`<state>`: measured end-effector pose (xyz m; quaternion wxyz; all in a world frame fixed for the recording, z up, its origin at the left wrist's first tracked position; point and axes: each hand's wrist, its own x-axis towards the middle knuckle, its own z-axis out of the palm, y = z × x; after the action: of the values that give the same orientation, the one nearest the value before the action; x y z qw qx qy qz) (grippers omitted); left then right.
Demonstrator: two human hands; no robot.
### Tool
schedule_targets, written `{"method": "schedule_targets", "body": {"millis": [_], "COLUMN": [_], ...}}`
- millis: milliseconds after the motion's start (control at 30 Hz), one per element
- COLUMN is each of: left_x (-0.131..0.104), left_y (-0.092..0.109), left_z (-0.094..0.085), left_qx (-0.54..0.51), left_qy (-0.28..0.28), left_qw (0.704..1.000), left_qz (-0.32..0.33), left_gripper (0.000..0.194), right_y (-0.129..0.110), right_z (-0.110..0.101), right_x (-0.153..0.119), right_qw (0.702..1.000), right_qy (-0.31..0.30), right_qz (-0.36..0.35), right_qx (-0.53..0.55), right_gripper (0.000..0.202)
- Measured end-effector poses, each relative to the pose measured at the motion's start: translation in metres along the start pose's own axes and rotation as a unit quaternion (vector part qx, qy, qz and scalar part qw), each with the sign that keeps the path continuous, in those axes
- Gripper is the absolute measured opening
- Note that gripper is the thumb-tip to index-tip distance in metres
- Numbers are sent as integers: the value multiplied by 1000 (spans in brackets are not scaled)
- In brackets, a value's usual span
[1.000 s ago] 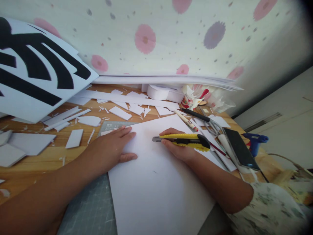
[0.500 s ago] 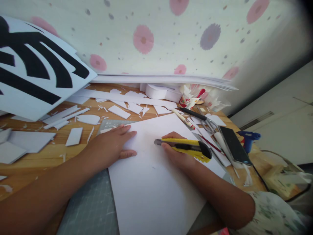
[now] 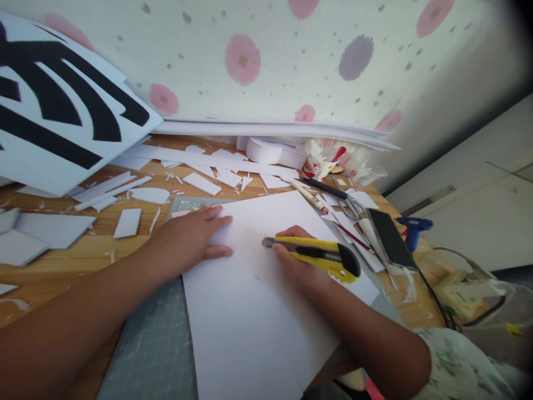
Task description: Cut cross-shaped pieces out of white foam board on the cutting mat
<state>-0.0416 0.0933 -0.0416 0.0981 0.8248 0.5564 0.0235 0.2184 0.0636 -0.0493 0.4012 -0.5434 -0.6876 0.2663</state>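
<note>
Pressing the large, flat white sheet [image 3: 241, 328] onto the grey-green gridded cutting mat [image 3: 154, 339] with the left hand [image 3: 183, 239] open, fingers and thumb apart, presumably bracing against slipping. Clamping the yellow-and-black plastic utility knife [image 3: 318, 251] in the fingers of the right hand [image 3: 305, 273], near the metal blade [image 3: 268, 243], likely for fine control. Keeping the mat over the wooden desk [image 3: 100, 248], probably for surface protection.

1. Soft, rather dim, cool light; its source is out of view.
2. A faint, soft-edged shadow (no hard glare) dulls the large white flat sheet [image 3: 245, 333].
3. The upper right corner falls dark; the white leaf-print fabric sleeve [image 3: 458, 358] looks blurred and stretched near the edge.
</note>
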Motion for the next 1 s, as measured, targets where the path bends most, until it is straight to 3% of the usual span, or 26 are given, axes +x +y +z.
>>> {"method": "schedule_targets", "body": {"millis": [400, 633, 733, 1000], "left_x": [-8, -1, 0, 1], "left_y": [1, 1, 2, -1], "left_z": [1, -4, -5, -1], "left_qx": [13, 24, 29, 23], "left_qy": [48, -21, -31, -32], "left_qw": [998, 999, 999, 999], "left_qz": [24, -8, -19, -21], "left_gripper": [52, 66, 67, 67], "right_y": [-2, 3, 9, 22], "right_z": [-16, -27, -32, -42], "right_x": [-6, -2, 1, 2], "right_qw": [995, 985, 977, 969], "right_qy": [-69, -112, -133, -155], "right_qz": [-63, -130, -166, -186], "right_qx": [20, 14, 26, 51], "right_gripper": [7, 12, 13, 15]}}
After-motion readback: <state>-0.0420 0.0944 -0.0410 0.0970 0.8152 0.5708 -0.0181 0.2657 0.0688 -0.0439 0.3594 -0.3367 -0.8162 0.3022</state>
